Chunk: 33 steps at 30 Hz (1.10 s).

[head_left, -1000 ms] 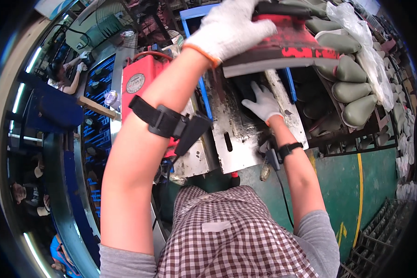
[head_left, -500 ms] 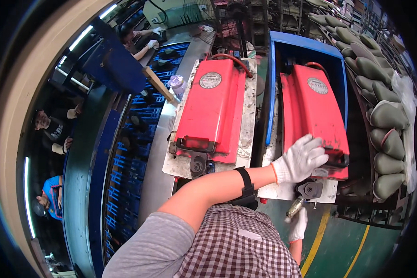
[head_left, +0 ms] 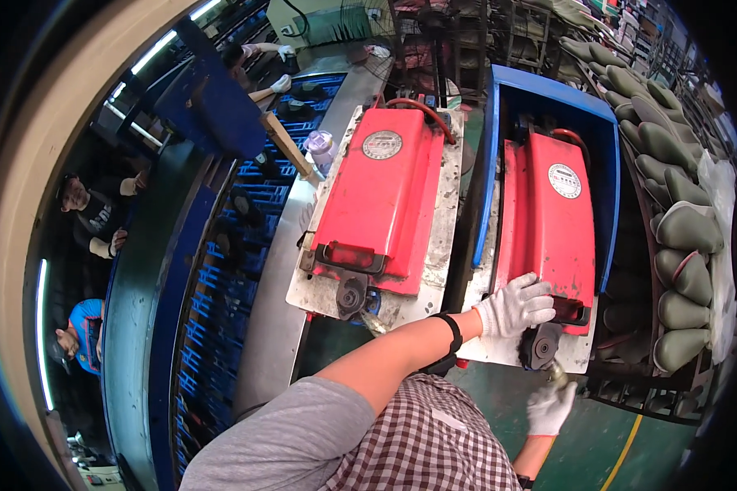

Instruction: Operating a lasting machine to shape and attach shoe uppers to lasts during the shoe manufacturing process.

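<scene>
My left hand (head_left: 516,307), in a white knit glove, lies with fingers stretched out on the near end of the right red cover (head_left: 540,221). Beside its fingertips is the cover's black handle (head_left: 577,314). Below, a dark round latch (head_left: 543,348) sits at the front of the white base plate (head_left: 487,348). From this latch a short metal lever (head_left: 558,374) points toward me and to the right. My gloved right hand (head_left: 551,407) is closed around the lever's end, partly hiding it.
A second red cover (head_left: 364,196) stands to the left, with its own latch (head_left: 352,296). A blue hood (head_left: 553,86) surrounds the right machine's back. Grey-green moulded pieces (head_left: 688,227) fill a rack at right. A purple bottle (head_left: 319,147) stands by the conveyor (head_left: 262,352); other people are beyond.
My left hand has slid down and left along the right cover. The cover's near end has shifted left. My right hand has moved right, and the lever has swung with it.
</scene>
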Each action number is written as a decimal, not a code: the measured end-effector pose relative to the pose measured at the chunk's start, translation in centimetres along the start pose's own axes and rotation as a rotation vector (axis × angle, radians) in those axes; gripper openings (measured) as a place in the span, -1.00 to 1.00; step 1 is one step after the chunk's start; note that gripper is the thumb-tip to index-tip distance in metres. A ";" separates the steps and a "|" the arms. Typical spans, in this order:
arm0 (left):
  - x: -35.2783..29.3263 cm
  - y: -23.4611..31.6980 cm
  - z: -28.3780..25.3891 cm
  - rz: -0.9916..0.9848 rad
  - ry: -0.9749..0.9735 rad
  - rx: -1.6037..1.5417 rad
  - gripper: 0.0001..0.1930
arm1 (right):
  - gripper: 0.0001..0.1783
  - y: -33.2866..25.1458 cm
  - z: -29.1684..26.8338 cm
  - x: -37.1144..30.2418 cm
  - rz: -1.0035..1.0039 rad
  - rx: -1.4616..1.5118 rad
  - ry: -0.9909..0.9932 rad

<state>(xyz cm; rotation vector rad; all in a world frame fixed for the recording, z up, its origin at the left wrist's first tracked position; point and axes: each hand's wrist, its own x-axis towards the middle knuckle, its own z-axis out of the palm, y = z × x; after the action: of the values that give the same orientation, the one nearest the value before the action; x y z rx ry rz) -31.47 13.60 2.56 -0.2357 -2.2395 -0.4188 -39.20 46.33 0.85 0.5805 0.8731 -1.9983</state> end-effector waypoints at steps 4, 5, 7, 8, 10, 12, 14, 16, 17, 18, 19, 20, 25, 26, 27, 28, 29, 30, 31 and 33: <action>-0.2 0.0 -0.4 0.019 0.060 0.027 -0.56 | -0.32 -1.4 3.1 -0.4 -0.332 -0.138 0.119; -0.2 0.5 -0.6 0.018 0.068 0.032 -0.56 | -0.38 -0.8 2.9 -0.7 -0.513 -0.305 0.203; 1.2 2.5 -3.6 -0.115 -0.036 0.013 -0.55 | -0.58 -0.5 1.3 -0.6 -0.835 -0.617 0.346; 1.3 2.7 -4.8 -0.114 -0.031 0.017 -0.55 | -0.58 -0.2 0.5 -0.3 -0.838 -0.619 0.340; 0.7 2.9 -7.9 -0.245 -0.293 -0.248 -0.46 | -0.70 1.2 1.3 -0.1 -0.938 -0.861 0.316; -1.1 2.6 -11.7 -0.324 -0.228 -0.197 -0.44 | -0.77 3.6 2.6 -0.5 -0.896 -1.059 0.209; -3.2 1.3 -15.8 -0.413 -0.088 -0.152 -0.53 | -0.84 6.7 6.4 -2.0 -0.819 -1.163 -0.013; -4.5 0.0 -21.2 -0.568 0.022 -0.086 -0.72 | -0.89 8.4 8.7 -0.6 -0.700 -1.306 -0.300; -6.5 -0.5 -23.2 -0.682 0.106 0.044 -0.77 | -0.90 10.0 12.0 -1.1 -0.576 -1.373 -0.370; -7.7 -0.7 -25.6 -0.794 0.062 0.159 -0.80 | -0.86 11.0 13.2 0.0 -0.520 -1.504 -0.466; -9.6 -0.9 -26.9 -0.731 0.184 0.327 -0.80 | -0.78 13.0 16.0 0.3 -0.450 -1.519 -0.541; -11.6 -0.9 -28.2 -0.815 0.197 0.375 -0.78 | -0.70 14.0 19.1 0.1 -0.317 -1.658 -0.600; -14.3 -1.2 -30.1 -0.829 -0.357 0.323 -0.74 | -0.40 22.9 24.8 4.3 -0.107 -1.919 -1.043; -15.0 -1.7 -29.4 -0.837 -0.385 0.345 -0.71 | -0.36 24.8 26.4 4.0 -0.090 -1.973 -1.183; -15.0 -2.6 -29.0 -0.900 -0.498 0.350 -0.67 | -0.33 26.6 27.5 3.8 0.067 -2.127 -1.192; -13.3 -2.8 -29.2 -1.030 -0.601 0.327 -0.64 | -0.29 28.4 28.3 3.7 0.235 -2.279 -1.195; -12.9 -3.7 -28.8 -1.042 -0.668 0.317 -0.64 | -0.23 30.1 26.9 3.4 -0.012 -2.373 -1.117; -12.8 -4.2 -28.8 -1.061 -0.732 0.311 -0.63 | -0.23 30.9 26.1 3.6 -0.010 -2.378 -1.125; -12.8 -4.4 -28.8 -1.066 -0.726 0.310 -0.63 | -0.22 31.5 25.8 3.8 -0.013 -2.313 -1.051; -12.9 -4.7 -28.9 -1.085 -0.782 0.276 -0.62 | -0.20 31.9 25.3 4.1 -0.010 -2.219 -0.971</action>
<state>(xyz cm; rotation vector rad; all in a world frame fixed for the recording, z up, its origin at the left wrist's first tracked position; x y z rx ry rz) -4.27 -1.90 9.09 1.2070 -2.9943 -0.6217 -16.11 12.60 2.99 -1.4332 1.5863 -0.1730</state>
